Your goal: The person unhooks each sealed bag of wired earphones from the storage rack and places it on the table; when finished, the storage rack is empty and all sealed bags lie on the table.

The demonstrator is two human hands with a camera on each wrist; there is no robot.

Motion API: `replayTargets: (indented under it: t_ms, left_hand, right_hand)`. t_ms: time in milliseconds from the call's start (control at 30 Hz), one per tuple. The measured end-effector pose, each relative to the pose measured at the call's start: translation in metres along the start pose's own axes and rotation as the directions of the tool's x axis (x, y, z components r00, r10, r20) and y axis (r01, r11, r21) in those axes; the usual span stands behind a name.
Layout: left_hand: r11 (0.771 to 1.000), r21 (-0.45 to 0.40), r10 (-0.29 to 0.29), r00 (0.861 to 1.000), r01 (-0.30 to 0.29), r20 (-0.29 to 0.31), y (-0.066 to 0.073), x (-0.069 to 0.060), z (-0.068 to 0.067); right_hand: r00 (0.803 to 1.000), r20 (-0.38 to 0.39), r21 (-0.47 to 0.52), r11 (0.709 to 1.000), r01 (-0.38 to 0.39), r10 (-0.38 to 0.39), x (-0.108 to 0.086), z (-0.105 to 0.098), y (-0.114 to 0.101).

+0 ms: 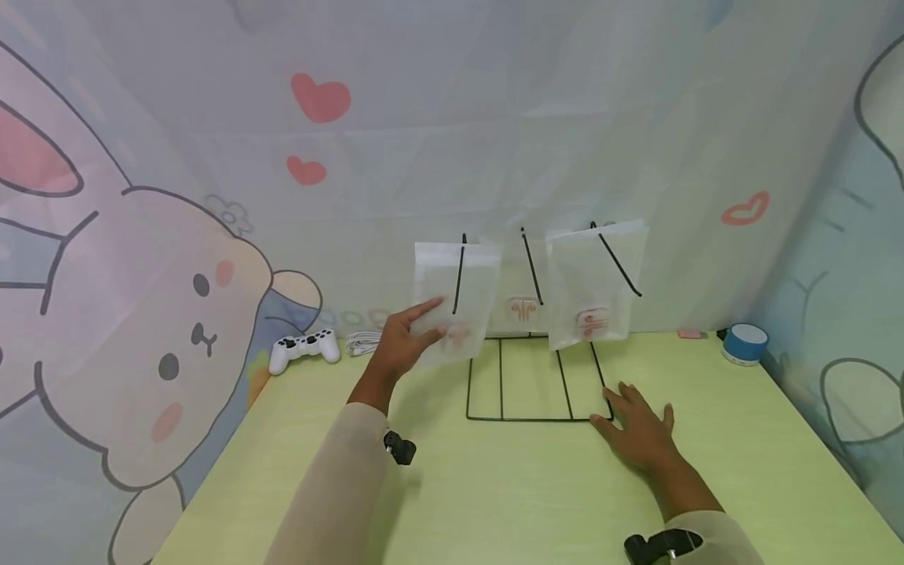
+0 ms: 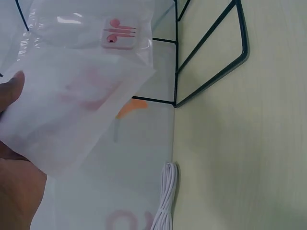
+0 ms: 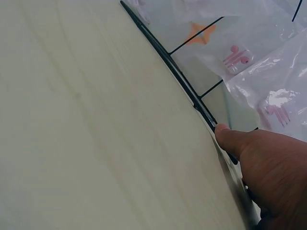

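Observation:
In the head view, my left hand (image 1: 399, 341) holds the left side of a translucent plastic bag (image 1: 473, 286) with thumb and index finger. Its top is at the left hook of a black wire rack (image 1: 537, 420). Part of that hand is hidden by the bag (image 2: 57, 110) in the left wrist view. My right hand (image 1: 643, 431) grips the rack's front right base corner, its thumb (image 3: 230, 136) on the front rail. Another bag (image 1: 589, 271) with pink earphones (image 1: 592, 322) hangs on the right hook. Behind the middle hook, more pink earphones (image 1: 523, 308) show.
To the left on the green table (image 1: 523, 494) lie a white game controller (image 1: 305, 350) and a coiled white cable (image 1: 363, 343). A blue and white round container (image 1: 745, 344) and a small pink block (image 1: 690, 333) sit at the back right. A printed cloth (image 1: 452, 173) hangs behind.

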State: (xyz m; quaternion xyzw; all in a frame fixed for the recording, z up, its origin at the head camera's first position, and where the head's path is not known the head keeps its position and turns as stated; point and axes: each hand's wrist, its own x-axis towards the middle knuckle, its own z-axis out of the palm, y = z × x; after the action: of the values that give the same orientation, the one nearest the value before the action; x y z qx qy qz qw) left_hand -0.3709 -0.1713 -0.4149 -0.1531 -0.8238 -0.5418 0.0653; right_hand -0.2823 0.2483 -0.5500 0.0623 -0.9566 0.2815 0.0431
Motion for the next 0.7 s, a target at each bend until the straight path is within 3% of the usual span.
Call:
replayTargets:
  t_ms: [233,700]
  left_hand:
    - [0.999,-0.042,-0.004,0.999,0.006,0.04,0.004,-0.003,-0.008]
    - [0.999,0.041,0.035,0.999,-0.036,0.019,0.002,-0.018,-0.012]
  right_hand:
    - [1.0,-0.006,0.008,1.0,0.007,-0.007,0.0,0.0,0.003]
    - [1.0,0.0,0.006,1.0,0.007,-0.007,0.0,0.001,0.001]
